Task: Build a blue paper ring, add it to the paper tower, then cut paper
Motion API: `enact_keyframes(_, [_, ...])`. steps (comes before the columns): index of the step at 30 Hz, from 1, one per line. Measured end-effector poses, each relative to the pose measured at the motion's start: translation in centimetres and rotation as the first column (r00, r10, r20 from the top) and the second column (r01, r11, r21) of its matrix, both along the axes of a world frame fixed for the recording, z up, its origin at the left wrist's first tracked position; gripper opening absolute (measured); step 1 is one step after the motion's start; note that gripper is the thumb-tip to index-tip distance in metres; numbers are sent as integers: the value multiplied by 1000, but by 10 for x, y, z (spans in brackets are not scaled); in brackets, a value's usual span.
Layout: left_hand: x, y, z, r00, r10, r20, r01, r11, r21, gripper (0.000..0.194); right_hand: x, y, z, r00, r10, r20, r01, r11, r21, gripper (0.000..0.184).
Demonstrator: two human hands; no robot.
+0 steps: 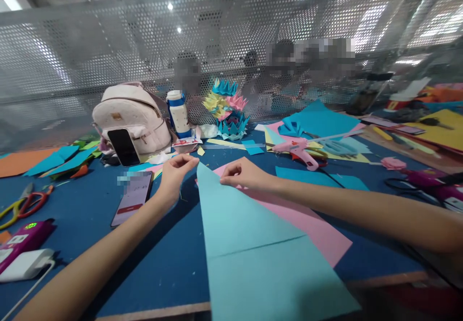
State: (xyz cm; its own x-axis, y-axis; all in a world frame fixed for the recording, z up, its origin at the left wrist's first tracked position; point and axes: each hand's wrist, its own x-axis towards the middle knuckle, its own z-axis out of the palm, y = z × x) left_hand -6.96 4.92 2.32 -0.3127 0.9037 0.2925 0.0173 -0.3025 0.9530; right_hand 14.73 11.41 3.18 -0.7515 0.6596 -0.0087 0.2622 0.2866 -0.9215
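Note:
A large light blue sheet of paper (253,273) reaches from the table's near edge up to a pointed corner, with a dark line across its middle. My left hand (175,174) pinches that corner between thumb and fingertips. On the sheet's upper right edge, the thumb and bent fingers of my right hand (248,172) close on the paper. A pink sheet (307,215) lies under the blue one, partly covered by it and by my right forearm.
A phone (133,198) lies left of my left hand. Behind stand a backpack (130,104) with another phone (123,147), a bottle (179,113) and folded paper flowers (227,109). A pink glue gun (296,151) rests at right; scissors (27,205) lie far left.

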Motion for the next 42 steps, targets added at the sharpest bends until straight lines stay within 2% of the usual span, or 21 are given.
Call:
enact_keyframes(2, [-9,5,1,999,35,31,-35,999,2,19,10,-3,-2,1000,13,10,-13,1000,-19,25])
enact_keyframes(7, [-22,12,4,991,94,92,-96,995,24,20,42,-13,-2,996,-51,78,56,997,-59,26])
enact_keyframes(12, [-27,13,8,984,111,137,-117,993,34,21,74,-21,-4,989,-67,134,65,998,20,27])
enact_keyframes(17, [-29,16,11,970,144,196,-155,987,42,21,102,-22,2,975,-108,192,105,994,27,30])
enact_keyframes(22, [-26,17,10,960,140,244,-152,988,29,24,121,-22,8,964,-171,203,150,982,111,32])
enact_keyframes(28, [-28,17,9,947,139,289,-151,988,20,32,133,-20,3,955,-233,185,220,972,88,36])
enact_keyframes(30, [-28,17,8,951,102,292,-106,994,-2,41,135,-18,1,951,-245,192,233,969,82,37])
enact_keyframes(31, [-26,17,7,960,53,274,-48,999,-27,48,136,-16,1,949,-255,185,244,966,82,38])
enact_keyframes(33, [-19,16,3,976,-97,195,118,988,-99,63,139,-12,1,947,-278,159,267,960,88,39])
enact_keyframes(35, [-8,13,-2,962,-257,89,270,946,-181,69,142,-8,1,942,-308,130,297,950,99,40])
enact_keyframes(39, [16,2,-11,918,-389,-74,354,891,-285,48,145,-1,0,933,-344,101,333,936,114,40])
enact_keyframes(42, [23,-5,-15,895,-393,-212,318,894,-315,28,144,2,-1,939,-330,93,317,939,130,39])
